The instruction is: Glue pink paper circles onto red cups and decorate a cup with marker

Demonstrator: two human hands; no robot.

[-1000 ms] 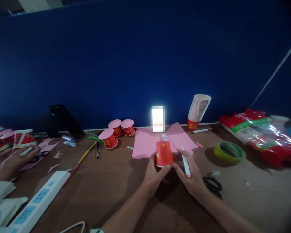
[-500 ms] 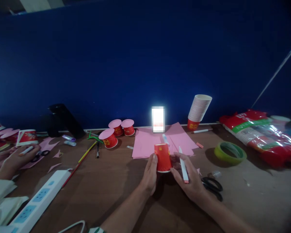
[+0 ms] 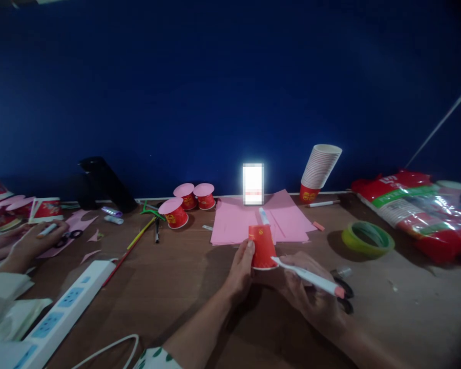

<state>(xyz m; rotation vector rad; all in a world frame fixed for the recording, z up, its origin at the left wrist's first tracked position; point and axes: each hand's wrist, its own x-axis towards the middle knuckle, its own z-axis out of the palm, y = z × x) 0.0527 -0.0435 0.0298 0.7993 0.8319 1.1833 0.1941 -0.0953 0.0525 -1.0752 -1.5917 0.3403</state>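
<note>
My left hand (image 3: 240,271) is closed around the left side of a red paper cup (image 3: 263,247), which is upside down with its white rim toward me. In my right hand (image 3: 311,287) is a white marker (image 3: 311,277) with a pinkish-red end; its pointed tip is close to the cup's lower right edge. Whether the tip touches the cup I cannot tell. Behind the cup lie pink paper sheets (image 3: 234,220) with another white marker (image 3: 264,216) on them. Black-handled scissors (image 3: 346,306) lie partly hidden behind my right hand.
Red cups with pink paper discs (image 3: 171,206) stand at the back left. A tilted stack of cups (image 3: 320,166), a green tape roll (image 3: 348,238) and a red plastic bag (image 3: 388,192) are on the right. At left are a power strip (image 3: 61,312) and another person's hand (image 3: 26,248).
My right hand has left the cup's side and turned the marker so that its tip points left toward the cup's rim. My left hand still holds the cup.
</note>
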